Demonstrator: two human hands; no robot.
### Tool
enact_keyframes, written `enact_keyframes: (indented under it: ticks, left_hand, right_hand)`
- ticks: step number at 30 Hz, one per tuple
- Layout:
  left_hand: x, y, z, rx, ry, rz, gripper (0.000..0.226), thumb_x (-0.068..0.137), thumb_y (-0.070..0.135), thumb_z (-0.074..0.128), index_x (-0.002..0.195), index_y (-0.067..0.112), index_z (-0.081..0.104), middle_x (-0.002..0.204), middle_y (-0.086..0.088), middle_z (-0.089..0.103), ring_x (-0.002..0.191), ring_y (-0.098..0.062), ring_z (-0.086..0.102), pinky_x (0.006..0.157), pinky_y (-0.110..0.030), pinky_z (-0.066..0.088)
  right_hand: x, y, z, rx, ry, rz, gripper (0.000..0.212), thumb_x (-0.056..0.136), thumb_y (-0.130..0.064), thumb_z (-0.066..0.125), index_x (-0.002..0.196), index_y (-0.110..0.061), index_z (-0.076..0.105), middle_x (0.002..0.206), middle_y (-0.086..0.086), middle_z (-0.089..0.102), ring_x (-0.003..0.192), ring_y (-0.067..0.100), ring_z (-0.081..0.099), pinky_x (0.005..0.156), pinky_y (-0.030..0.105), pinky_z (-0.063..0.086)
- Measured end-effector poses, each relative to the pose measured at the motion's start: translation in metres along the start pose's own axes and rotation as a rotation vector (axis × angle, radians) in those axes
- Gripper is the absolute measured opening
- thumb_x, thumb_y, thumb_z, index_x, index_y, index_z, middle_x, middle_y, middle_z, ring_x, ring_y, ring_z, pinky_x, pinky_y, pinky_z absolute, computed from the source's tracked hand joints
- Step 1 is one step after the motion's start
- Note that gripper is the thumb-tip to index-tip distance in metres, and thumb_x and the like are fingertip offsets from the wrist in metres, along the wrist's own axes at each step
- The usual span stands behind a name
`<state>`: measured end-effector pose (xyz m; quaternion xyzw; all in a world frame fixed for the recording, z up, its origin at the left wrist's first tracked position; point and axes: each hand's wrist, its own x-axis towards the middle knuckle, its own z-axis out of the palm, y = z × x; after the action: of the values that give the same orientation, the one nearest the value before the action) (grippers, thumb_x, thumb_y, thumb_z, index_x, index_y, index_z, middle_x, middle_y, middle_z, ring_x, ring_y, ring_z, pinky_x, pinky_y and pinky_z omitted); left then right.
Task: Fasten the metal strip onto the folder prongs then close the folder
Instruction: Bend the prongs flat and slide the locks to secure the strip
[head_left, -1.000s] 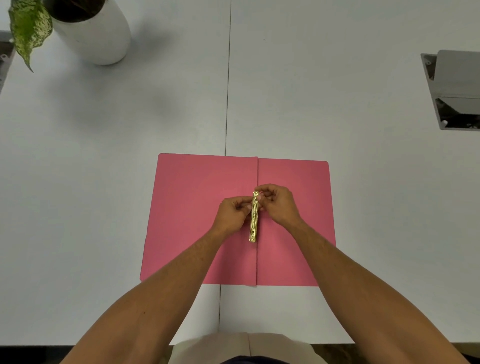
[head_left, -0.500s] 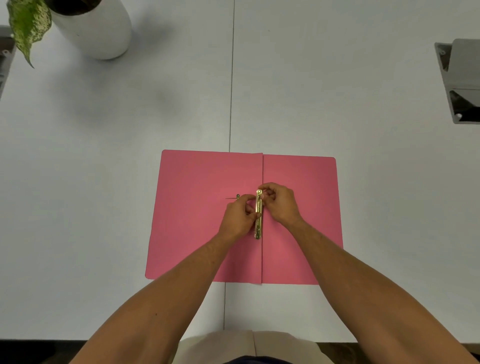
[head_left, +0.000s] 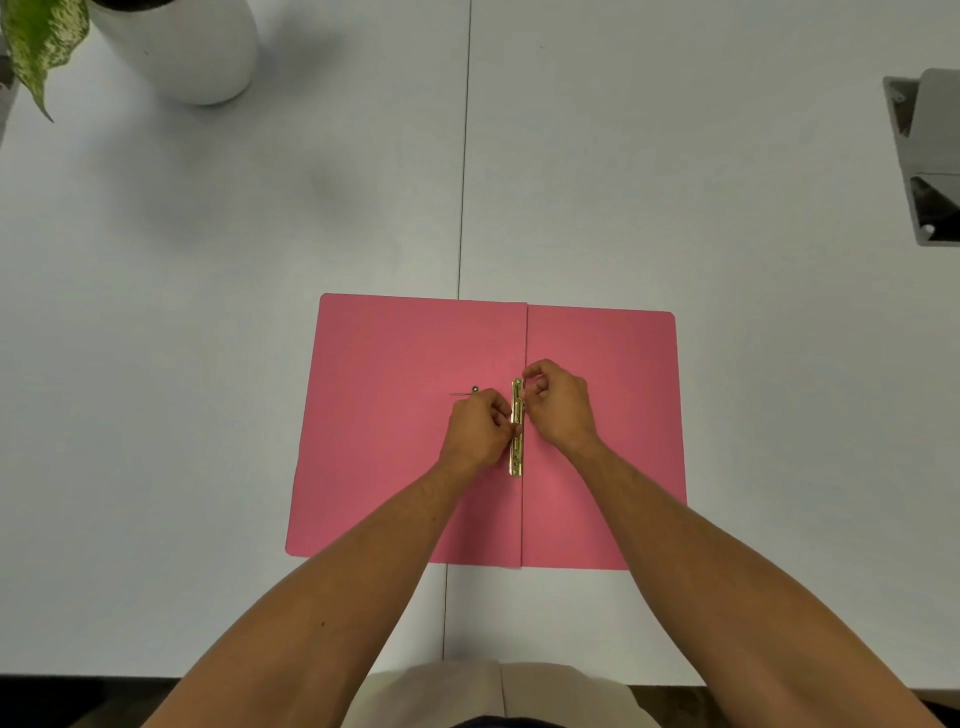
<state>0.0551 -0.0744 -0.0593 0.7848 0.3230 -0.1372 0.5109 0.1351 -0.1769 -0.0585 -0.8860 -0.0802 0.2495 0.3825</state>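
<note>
Left hand (head_left: 480, 431) now lower along upright gold strip (head_left: 517, 427); both hands' fingers (head_left: 531, 372) pinched on it

A white table (head_left: 675, 182) carries the open pink folder (head_left: 405, 364) beneath both hands and a white plant pot (head_left: 192, 52) far beyond the left hand (head_left: 475, 428).

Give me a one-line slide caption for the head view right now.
Both hands, left and right, pinch a brass metal strip along the spine of an open pink folder on a white table.
</note>
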Motion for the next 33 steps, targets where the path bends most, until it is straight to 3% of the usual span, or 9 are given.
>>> enact_keyframes:
  ticks: [4,11,17,21,24,28,33]
  left_hand:
    - [0.001,0.000,0.001,0.015,-0.007,0.002,0.020,0.079,-0.008,0.064,0.080,0.011,0.062,0.065,-0.006,0.066,0.054,-0.017,0.062,0.059,-0.033,0.057]
    - [0.002,0.005,0.001,0.058,0.002,-0.032,0.016,0.076,-0.001,0.070,0.080,0.012,0.062,0.070,-0.006,0.067,0.067,-0.027,0.068,0.066,-0.042,0.059]
    - [0.001,0.012,0.000,0.129,0.017,-0.050,0.013,0.076,0.004,0.069,0.080,0.013,0.060,0.084,-0.012,0.069,0.073,-0.029,0.067,0.068,-0.044,0.058]
    - [0.002,0.013,-0.002,0.165,-0.003,-0.070,0.013,0.078,0.007,0.068,0.081,0.015,0.058,0.087,-0.011,0.069,0.078,-0.030,0.067,0.071,-0.046,0.057]
    - [0.002,0.015,-0.002,0.185,-0.008,-0.094,0.015,0.079,0.009,0.069,0.081,0.017,0.056,0.087,-0.008,0.069,0.078,-0.028,0.067,0.069,-0.042,0.056]
    - [0.001,0.017,-0.003,0.193,-0.004,-0.113,0.020,0.077,0.012,0.073,0.081,0.017,0.054,0.088,-0.008,0.068,0.077,-0.028,0.065,0.063,-0.038,0.053]
    - [0.000,0.017,-0.003,0.204,0.003,-0.109,0.016,0.078,0.012,0.071,0.084,0.016,0.056,0.093,-0.011,0.066,0.079,-0.030,0.064,0.063,-0.037,0.050]
  right_hand:
    - [-0.001,0.001,-0.002,-0.001,-0.035,-0.048,0.028,0.078,0.006,0.059,0.094,-0.015,0.069,0.075,-0.002,0.064,0.064,0.012,0.059,0.063,0.022,0.053]
    - [0.001,0.000,-0.003,-0.099,-0.083,-0.133,0.011,0.082,-0.001,0.065,0.090,-0.004,0.072,0.086,0.011,0.074,0.078,0.022,0.068,0.076,0.036,0.057]
    - [0.014,-0.015,-0.005,-0.492,-0.223,-0.290,0.008,0.084,-0.005,0.058,0.084,-0.007,0.066,0.087,0.011,0.068,0.078,0.029,0.062,0.066,0.036,0.049]
    - [0.021,-0.023,-0.005,-0.610,-0.268,-0.362,0.008,0.082,-0.004,0.056,0.082,-0.007,0.064,0.089,0.011,0.065,0.077,0.030,0.060,0.065,0.036,0.049]
    - [0.024,-0.023,-0.003,-0.567,-0.236,-0.313,0.004,0.081,-0.004,0.061,0.080,-0.007,0.064,0.089,0.012,0.066,0.077,0.029,0.061,0.063,0.034,0.046]
    - [0.026,-0.021,-0.001,-0.365,-0.130,-0.107,0.007,0.075,-0.003,0.071,0.078,-0.009,0.069,0.085,0.009,0.071,0.080,0.024,0.064,0.070,0.034,0.053]
    - [0.019,-0.019,0.003,-0.228,-0.049,0.017,0.013,0.074,-0.001,0.065,0.077,-0.013,0.068,0.079,0.004,0.069,0.076,0.021,0.064,0.069,0.034,0.056]
